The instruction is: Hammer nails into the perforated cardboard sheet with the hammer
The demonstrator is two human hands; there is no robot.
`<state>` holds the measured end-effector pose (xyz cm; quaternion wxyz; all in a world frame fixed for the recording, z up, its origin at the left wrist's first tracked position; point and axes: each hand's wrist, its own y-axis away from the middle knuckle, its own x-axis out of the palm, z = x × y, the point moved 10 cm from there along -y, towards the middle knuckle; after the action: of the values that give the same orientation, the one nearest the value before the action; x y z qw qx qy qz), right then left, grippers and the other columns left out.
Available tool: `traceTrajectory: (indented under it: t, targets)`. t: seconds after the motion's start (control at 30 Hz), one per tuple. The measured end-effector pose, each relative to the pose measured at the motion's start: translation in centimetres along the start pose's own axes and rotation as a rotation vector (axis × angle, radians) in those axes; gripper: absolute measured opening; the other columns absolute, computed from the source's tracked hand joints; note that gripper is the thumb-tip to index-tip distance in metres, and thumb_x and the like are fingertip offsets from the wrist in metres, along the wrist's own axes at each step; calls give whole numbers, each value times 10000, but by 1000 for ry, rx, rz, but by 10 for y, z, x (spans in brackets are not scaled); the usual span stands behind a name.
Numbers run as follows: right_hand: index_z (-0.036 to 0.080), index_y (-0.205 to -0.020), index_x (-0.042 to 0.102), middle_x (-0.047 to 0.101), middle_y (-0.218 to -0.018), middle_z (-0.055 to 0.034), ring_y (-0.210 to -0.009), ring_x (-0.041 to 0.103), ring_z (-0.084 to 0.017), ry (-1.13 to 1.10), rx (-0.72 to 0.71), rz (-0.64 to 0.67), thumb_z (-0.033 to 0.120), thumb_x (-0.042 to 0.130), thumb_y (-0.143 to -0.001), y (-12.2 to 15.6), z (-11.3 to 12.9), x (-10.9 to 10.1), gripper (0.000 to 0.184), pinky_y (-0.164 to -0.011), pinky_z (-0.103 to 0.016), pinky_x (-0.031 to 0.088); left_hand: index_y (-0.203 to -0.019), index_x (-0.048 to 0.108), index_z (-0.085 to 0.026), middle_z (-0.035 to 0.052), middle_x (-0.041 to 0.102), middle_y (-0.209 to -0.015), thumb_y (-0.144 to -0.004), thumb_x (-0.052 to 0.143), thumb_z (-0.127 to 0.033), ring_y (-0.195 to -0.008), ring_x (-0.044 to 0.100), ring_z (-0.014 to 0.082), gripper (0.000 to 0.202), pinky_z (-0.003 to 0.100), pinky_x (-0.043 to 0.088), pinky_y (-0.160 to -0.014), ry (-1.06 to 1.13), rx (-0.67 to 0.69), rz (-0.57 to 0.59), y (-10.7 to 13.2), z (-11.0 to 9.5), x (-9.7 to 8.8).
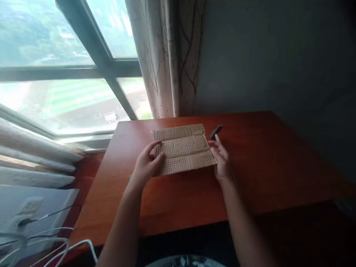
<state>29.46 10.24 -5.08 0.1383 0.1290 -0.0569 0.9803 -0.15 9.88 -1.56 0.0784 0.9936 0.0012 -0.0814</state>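
A creased brown cardboard sheet (180, 148) with rows of small dark dots or holes is held at a tilt over the table. Its left edge is pinched between the thumb and fingers of my left hand (148, 161). On the opposite edge, my right hand (220, 155) grips it with the thumb on top, the other fingers partly hidden. A small dark block-like object (216, 132) shows just beyond my right fingertips; I cannot tell whether a finger touches it.
The reddish-brown wooden table (267, 167) extends on both sides of the sheet. A curtain (164, 55) and window (66, 100) stand behind and to the left. At the lower left, white and dark cables (63, 244) hang near a wall socket (31, 205).
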Motion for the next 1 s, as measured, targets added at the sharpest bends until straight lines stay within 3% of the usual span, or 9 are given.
traceTrajectory:
  t: [0.23, 0.47, 0.67, 0.83, 1.0]
  targets:
    - [260, -1170, 669, 703, -1101, -62, -1017, 638, -234, 37, -19, 99, 361, 684, -838, 5, 3, 10, 347, -871, -370, 494, -1363, 561, -164, 30, 693, -765, -747, 764, -433, -669, 646, 166, 702, 211, 456, -552, 41, 39, -51, -8, -20, -11]
    - [228, -1171, 644, 708, -1019, -69, -911, 639, -220, 138, -3, 102, 364, 666, -844, 6, -2, 15, 355, -754, -343, 493, -1357, 566, -167, 44, 704, -811, -746, 747, -451, -711, 658, 183, 698, 228, 470, -574, 24, 7, -57, -22, -9, -15]
    - [220, -1146, 639, 718, -1016, -81, -888, 639, -224, 151, 10, 87, 355, 643, -846, 6, -1, 14, 330, -728, -347, 488, -1311, 603, -160, 68, 696, -980, -769, 731, -451, -797, 641, 172, 629, 232, 476, -639, 24, 54, -35, -16, -7, -8]
    - [231, -1165, 636, 722, -995, -69, -797, 619, -203, 134, 32, 79, 312, 623, -829, 8, -3, 7, 346, -682, -335, 472, -1301, 614, -153, 41, 672, -908, -776, 737, -419, -766, 612, 152, 601, 227, 461, -645, 29, 38, 16, -3, -8, 2]
    - [248, -1169, 657, 717, -993, -53, -833, 623, -204, 55, 14, 37, 329, 649, -830, 6, -2, -1, 348, -705, -327, 467, -1291, 622, -152, 39, 688, -892, -766, 755, -408, -748, 609, 144, 599, 213, 453, -631, 79, 2, 0, 5, -10, 3]
